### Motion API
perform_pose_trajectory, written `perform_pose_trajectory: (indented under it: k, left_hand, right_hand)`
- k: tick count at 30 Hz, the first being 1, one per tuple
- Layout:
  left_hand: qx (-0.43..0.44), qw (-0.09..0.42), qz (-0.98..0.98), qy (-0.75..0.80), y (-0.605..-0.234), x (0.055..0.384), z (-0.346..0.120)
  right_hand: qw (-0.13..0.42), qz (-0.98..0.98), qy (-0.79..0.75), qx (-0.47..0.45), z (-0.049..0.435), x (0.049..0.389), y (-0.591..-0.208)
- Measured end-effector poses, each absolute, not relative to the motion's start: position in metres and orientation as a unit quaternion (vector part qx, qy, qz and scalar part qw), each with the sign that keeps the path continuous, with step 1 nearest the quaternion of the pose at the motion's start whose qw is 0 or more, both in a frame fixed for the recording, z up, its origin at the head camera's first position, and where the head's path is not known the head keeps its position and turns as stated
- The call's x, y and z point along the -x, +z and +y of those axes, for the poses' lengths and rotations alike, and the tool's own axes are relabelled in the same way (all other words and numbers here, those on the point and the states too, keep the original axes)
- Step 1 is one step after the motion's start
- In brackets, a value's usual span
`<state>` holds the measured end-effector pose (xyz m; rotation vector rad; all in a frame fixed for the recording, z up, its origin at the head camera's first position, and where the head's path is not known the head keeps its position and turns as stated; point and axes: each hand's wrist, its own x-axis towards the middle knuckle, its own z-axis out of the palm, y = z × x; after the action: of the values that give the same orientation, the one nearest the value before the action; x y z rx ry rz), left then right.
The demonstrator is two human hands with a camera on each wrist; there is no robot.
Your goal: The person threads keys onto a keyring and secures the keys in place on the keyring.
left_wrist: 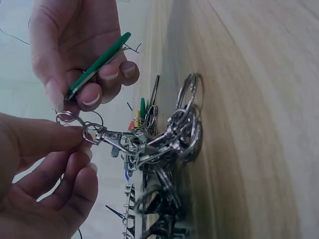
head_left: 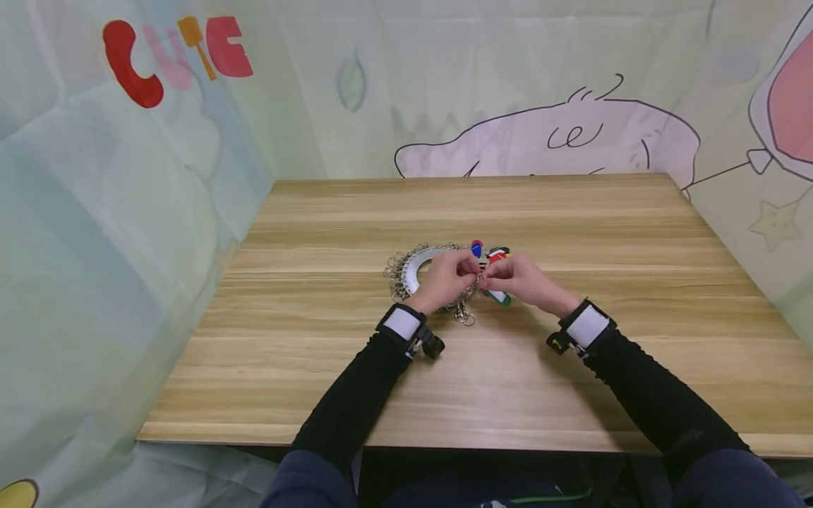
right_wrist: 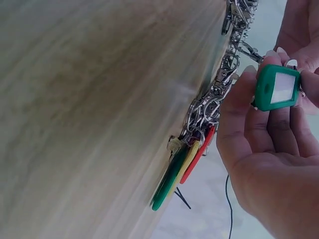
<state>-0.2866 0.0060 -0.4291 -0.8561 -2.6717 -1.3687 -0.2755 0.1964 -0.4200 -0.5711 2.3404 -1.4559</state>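
Note:
In the head view a white ring-shaped holder (head_left: 411, 274) lies on the table, fringed with metal key-ring clasps (head_left: 396, 282). My left hand (head_left: 447, 279) is over its right side, and in the left wrist view its thumb and finger pinch a metal split ring (left_wrist: 91, 134) on a swivel clasp (left_wrist: 118, 138). Facing it, my right hand (head_left: 526, 281) holds a green key tag (right_wrist: 269, 92) with a white label window. The tag's own small ring meets the left fingertips. Other key tags, green (right_wrist: 167, 181), yellow (right_wrist: 187, 164) and red (right_wrist: 198, 162), hang from the clasps.
A wooden table (head_left: 317, 367) carries everything. Some loose-hanging clasps (head_left: 466, 317) stick out toward the near side of the holder. Beyond my hands sits a blue and red tag (head_left: 476, 248). A printed cloth (head_left: 356, 134) stands behind the table and along its sides.

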Motion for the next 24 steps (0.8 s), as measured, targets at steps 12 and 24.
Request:
perform_pose_trajectory:
  k: [12,24]
  left_hand:
    - [0.283,0.054,-0.849,-0.444,-0.4304,0.2856,0.0091]
    - [0.278,0.075,-0.847,-0.446,-0.4300,0.2862,0.0114]
  right_hand:
    - [0.120,0.839,-0.484,0.219,0.1928,0.2750,-0.4257]
    - [0.091,0.852,-0.466,0.218,0.1890,0.2730,-0.4254]
